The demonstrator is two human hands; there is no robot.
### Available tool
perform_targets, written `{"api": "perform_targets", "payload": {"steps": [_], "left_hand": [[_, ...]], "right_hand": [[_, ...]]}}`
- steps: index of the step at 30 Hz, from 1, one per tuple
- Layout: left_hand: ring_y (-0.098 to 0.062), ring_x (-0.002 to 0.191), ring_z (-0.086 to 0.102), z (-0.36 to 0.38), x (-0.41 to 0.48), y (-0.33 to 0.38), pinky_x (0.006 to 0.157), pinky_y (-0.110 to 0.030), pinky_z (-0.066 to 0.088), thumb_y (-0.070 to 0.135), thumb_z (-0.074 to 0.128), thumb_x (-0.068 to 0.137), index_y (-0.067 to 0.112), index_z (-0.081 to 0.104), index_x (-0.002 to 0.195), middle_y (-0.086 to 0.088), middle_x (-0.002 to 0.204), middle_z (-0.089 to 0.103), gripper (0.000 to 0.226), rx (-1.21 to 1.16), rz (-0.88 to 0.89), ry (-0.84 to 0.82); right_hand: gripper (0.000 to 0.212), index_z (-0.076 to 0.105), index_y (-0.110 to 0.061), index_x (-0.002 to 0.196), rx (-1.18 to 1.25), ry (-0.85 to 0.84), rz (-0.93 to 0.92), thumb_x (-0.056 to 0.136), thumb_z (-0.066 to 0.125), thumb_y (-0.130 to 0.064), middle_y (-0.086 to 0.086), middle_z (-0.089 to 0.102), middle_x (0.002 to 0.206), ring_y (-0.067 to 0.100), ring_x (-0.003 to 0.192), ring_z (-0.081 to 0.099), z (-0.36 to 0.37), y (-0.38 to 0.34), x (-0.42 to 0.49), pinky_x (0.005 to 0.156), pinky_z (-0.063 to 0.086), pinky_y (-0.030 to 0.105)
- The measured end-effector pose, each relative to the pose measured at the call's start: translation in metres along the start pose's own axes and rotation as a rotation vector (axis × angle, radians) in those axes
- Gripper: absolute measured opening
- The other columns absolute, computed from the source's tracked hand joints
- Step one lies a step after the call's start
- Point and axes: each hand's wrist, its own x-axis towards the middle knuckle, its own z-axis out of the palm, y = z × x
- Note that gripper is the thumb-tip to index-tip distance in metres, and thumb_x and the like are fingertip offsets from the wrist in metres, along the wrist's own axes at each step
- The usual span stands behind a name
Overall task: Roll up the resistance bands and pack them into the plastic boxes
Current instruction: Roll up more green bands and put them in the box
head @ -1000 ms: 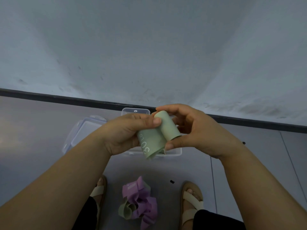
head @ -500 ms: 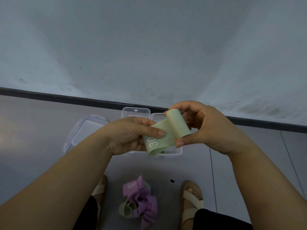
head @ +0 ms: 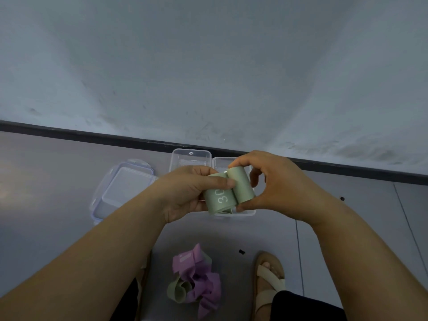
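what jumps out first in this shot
A green band printed 30 sits mid-frame, the left hand pinching its flat end and the right hand gripping the rolled part. On the floor below lies a tangle of purple and green bands; behind the hands are clear plastic boxes.

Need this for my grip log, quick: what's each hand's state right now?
Left hand: closed, holding the flat end of the green resistance band under its thumb.
Right hand: closed, pinching the band's rolled end.
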Motion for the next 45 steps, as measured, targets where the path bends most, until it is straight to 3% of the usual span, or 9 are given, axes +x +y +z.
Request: {"api": "perform_targets", "payload": {"steps": [6, 8, 12, 15, 19, 23, 37, 41, 45], "left_hand": [[-0.027, 0.090, 0.069, 0.010, 0.000, -0.004, 0.079, -0.038, 0.056, 0.037, 0.079, 0.043, 0.007, 0.063, 0.104, -0.012, 0.096, 0.072, 0.070, 0.069, 0.022, 0.122], [-0.028, 0.090, 0.069, 0.010, 0.002, -0.003, 0.081, -0.040, 0.056, 0.033, 0.079, 0.046, 0.007, 0.063, 0.105, -0.013, 0.098, 0.072, 0.067, 0.037, 0.034, 0.123], [-0.014, 0.068, 0.067, 0.007, -0.001, 0.004, 0.056, -0.024, 0.053, 0.024, 0.070, 0.059, 0.008, 0.063, 0.104, -0.005, 0.081, 0.070, 0.048, -0.093, 0.057, -0.016], [-0.016, 0.069, 0.069, 0.005, -0.004, 0.008, 0.056, -0.025, 0.056, 0.018, 0.075, 0.068, 0.007, 0.066, 0.098, -0.007, 0.082, 0.072, 0.033, -0.205, 0.048, -0.156], [-0.020, 0.075, 0.070, -0.002, -0.002, 0.008, 0.061, -0.028, 0.058, 0.026, 0.095, 0.034, 0.010, 0.075, 0.091, -0.011, 0.090, 0.071, 0.062, -0.295, 0.038, -0.298], [-0.016, 0.073, 0.066, -0.006, 0.000, 0.008, 0.064, -0.025, 0.054, 0.033, 0.094, 0.032, 0.015, 0.077, 0.087, -0.007, 0.086, 0.070, 0.061, -0.267, 0.033, -0.326], [-0.018, 0.067, 0.068, -0.005, -0.001, 0.007, 0.052, -0.024, 0.056, 0.017, 0.097, 0.024, 0.003, 0.068, 0.100, -0.014, 0.090, 0.069, 0.082, -0.435, -0.060, -0.268], [-0.017, 0.067, 0.069, -0.008, -0.003, 0.006, 0.054, -0.023, 0.056, 0.013, 0.096, 0.025, 0.004, 0.075, 0.090, -0.012, 0.087, 0.070, 0.070, -0.392, -0.089, -0.290], [-0.018, 0.066, 0.070, -0.008, -0.006, 0.009, 0.053, -0.024, 0.056, 0.014, 0.094, 0.035, 0.004, 0.070, 0.094, -0.012, 0.084, 0.071, 0.064, -0.294, -0.112, -0.274]], "right_hand": [[0.055, 0.051, -0.036, 0.110, -0.112, 0.024, -0.033, 0.064, 0.081, -0.038, -0.024, 0.041, 0.097, -0.005, 0.074, 0.044, 0.010, -0.004, 0.005, 0.068, 0.039, 0.015], [0.057, 0.049, -0.039, 0.112, -0.029, 0.037, -0.016, 0.065, 0.081, -0.034, -0.023, 0.043, 0.098, -0.002, 0.076, 0.047, 0.010, -0.005, 0.004, 0.068, 0.041, 0.014], [0.068, 0.042, -0.048, 0.113, 0.294, 0.015, 0.050, 0.064, 0.083, -0.024, -0.026, 0.049, 0.107, 0.002, 0.083, 0.054, 0.001, -0.005, 0.000, 0.069, 0.046, 0.014], [0.064, 0.050, -0.045, 0.111, 0.498, -0.049, 0.051, 0.062, 0.084, -0.021, -0.021, 0.056, 0.107, 0.003, 0.091, 0.058, -0.002, -0.007, -0.001, 0.078, 0.053, 0.023], [0.065, 0.057, -0.045, 0.110, 0.702, -0.051, 0.027, 0.053, 0.085, -0.027, -0.013, 0.060, 0.115, 0.018, 0.106, 0.058, -0.002, -0.008, -0.002, 0.089, 0.052, 0.045], [0.067, 0.056, -0.043, 0.112, 0.717, -0.028, 0.002, 0.053, 0.084, -0.030, -0.009, 0.060, 0.117, 0.021, 0.107, 0.058, -0.001, -0.008, -0.001, 0.089, 0.051, 0.048], [0.056, 0.059, -0.039, 0.099, 0.654, 0.097, -0.007, 0.050, 0.084, -0.037, 0.001, 0.061, 0.105, 0.022, 0.097, 0.058, -0.003, -0.010, -0.001, 0.081, 0.052, 0.049], [0.056, 0.061, -0.045, 0.095, 0.656, 0.096, -0.019, 0.047, 0.086, -0.034, -0.009, 0.062, 0.098, 0.017, 0.091, 0.059, -0.004, -0.005, -0.002, 0.079, 0.053, 0.038], [0.060, 0.061, -0.037, 0.099, 0.638, 0.065, -0.009, 0.047, 0.089, -0.028, -0.022, 0.059, 0.082, 0.004, 0.074, 0.053, -0.007, -0.004, -0.005, 0.072, 0.050, 0.028]]}}
